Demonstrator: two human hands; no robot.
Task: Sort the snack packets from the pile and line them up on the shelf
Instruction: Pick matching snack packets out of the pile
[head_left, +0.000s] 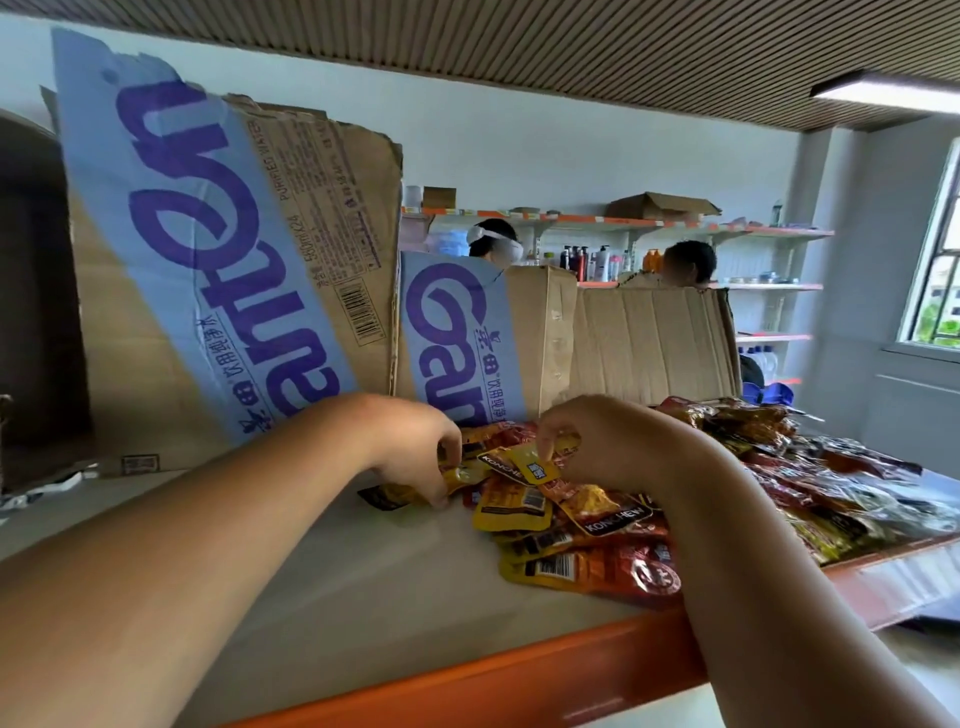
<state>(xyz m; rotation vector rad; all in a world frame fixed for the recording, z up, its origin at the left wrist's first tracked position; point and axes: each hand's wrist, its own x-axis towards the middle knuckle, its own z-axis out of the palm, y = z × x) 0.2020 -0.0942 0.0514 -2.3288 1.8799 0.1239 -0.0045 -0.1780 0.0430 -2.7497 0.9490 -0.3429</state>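
From 9 o'clock, the shelf (337, 582) is bare white board, open from its orange front lip back to three cardboard sheets (208, 270) standing along the rear. One is large and printed, a shorter printed one stands at 12 o'clock, and a plain one at 1 o'clock. The lip runs slantwise from 6 toward 3 o'clock.

The left hand (415, 447) reaches over this free board to the left rim of the pile (597, 540). Its fingers curl down and, with the thumb, pinch a dark-ended packet (384, 496) lying flat on the board. Just beside it, at its 3 o'clock, the right hand (613, 447) is over the heap. Its thumb and forefinger nip the top edge of a small yellow packet (535, 465), which is tilted up from the rest.

The pile spreads from centre to the 3 o'clock edge and reaches the front lip there. Its packets overlap too much to count: yellow and red ones lie nearer, darker ones further right. Two hands hold two packets.
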